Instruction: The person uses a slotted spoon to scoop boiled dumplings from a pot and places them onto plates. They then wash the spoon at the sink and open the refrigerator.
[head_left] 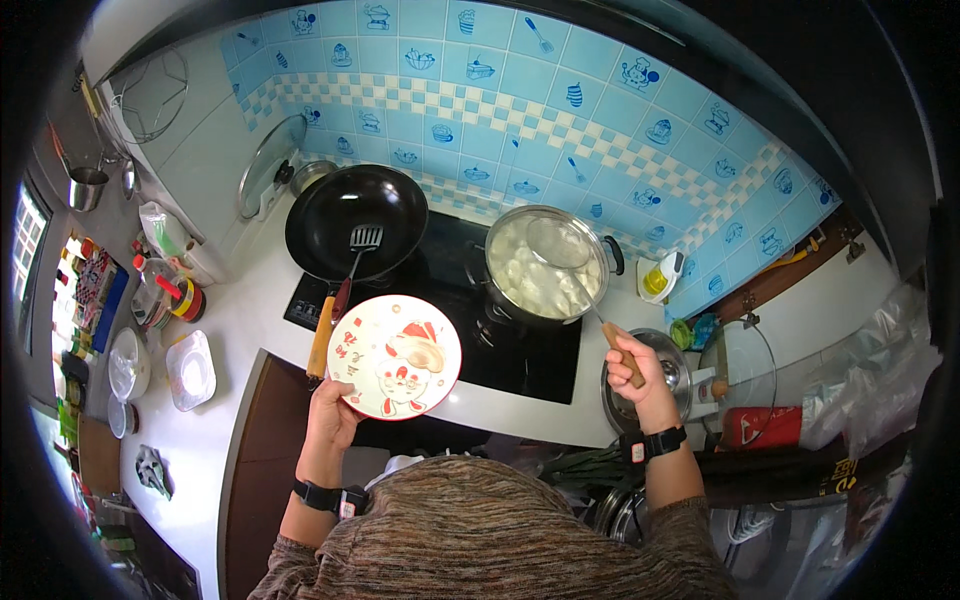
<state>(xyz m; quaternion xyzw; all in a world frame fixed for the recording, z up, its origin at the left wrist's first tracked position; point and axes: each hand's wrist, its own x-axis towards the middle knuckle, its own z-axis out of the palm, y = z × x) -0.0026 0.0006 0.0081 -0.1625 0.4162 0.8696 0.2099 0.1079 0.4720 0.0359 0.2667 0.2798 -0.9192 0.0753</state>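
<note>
My left hand (332, 414) grips the near left rim of a round white plate (388, 318) with a red edge and a printed red cartoon figure, held in front of the stove. My right hand (640, 375) is closed around the wooden handle of a skimmer (592, 303). The skimmer's round wire head lies over the steel pot (492, 236) at the right of the stove. Pale dumpling-like pieces (522, 285) crowd the cloudy liquid in that pot.
A black wok (318, 222) with a slotted spatula (366, 238) stands on the left of the black cooktop (545, 362); the spatula's handle juts toward the plate. A metal bowl (655, 345) lies right of the stove. A white tray (191, 370) and bottles occupy the left counter.
</note>
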